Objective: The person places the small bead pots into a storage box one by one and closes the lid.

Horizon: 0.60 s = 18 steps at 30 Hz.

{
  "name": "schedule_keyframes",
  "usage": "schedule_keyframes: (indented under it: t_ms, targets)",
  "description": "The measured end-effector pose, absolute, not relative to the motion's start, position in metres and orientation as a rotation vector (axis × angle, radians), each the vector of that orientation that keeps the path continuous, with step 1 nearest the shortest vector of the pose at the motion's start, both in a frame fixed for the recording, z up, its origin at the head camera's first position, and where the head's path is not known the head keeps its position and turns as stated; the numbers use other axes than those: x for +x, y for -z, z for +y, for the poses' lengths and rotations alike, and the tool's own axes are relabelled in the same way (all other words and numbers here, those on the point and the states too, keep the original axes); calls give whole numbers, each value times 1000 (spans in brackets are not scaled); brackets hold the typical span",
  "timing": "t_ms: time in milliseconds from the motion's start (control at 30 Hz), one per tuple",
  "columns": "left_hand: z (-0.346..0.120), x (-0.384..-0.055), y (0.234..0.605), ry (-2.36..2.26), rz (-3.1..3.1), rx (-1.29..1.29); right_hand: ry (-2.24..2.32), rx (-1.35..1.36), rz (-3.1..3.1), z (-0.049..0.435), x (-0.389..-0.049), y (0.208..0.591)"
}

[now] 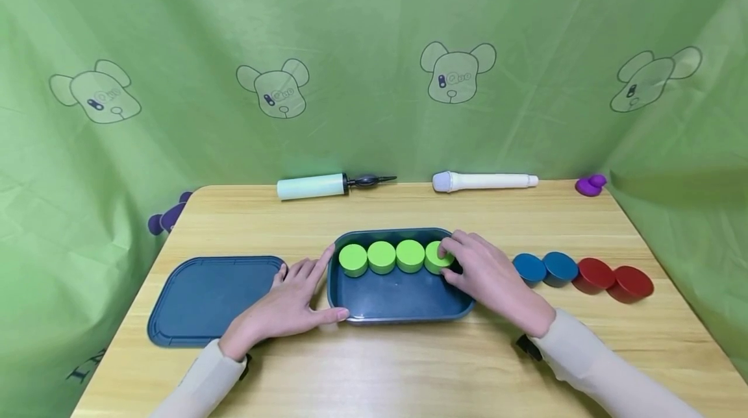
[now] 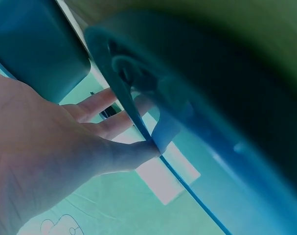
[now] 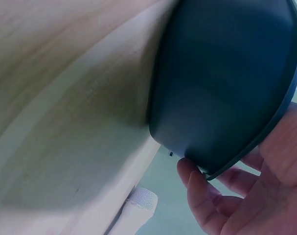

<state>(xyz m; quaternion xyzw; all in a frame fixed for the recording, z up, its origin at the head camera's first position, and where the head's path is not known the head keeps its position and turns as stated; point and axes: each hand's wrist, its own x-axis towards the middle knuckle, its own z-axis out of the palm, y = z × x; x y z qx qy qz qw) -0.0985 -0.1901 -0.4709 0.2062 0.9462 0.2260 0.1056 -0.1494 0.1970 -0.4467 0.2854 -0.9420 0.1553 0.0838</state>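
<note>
A dark blue open box [image 1: 403, 301] lies in the middle of the table, with several bright green cylinders [image 1: 382, 257] lined up along its back wall. At the right end of that row, my right hand [image 1: 487, 272] pinches a green cylinder [image 1: 435, 261] between thumb and fingers, inside the box. My left hand [image 1: 289, 304] spans the box's left end, fingers extended; its index finger touches the back left corner and its thumb lies on the front rim. In the right wrist view, the box wall [image 3: 221, 88] hides the green cylinder.
A flat blue lid [image 1: 210, 304] lies left of the box, partly under my left forearm. To the right stand blue cylinders [image 1: 559, 270] and red cylinders [image 1: 631, 285]. Along the back edge lie a hand pump [image 1: 312, 187], a white microphone [image 1: 491, 182] and a small purple object [image 1: 590, 185].
</note>
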Motion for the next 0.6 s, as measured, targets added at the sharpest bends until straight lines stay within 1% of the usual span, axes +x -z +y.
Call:
schedule_keyframes:
  t_ms: [367,600]
  targets:
    - [-190,-98,469,-666,2782,603,-459,852,-2790,198,-148,446]
    - [-190,-98,467,-666,2774,603,-576,841,-2798,201,-141,438]
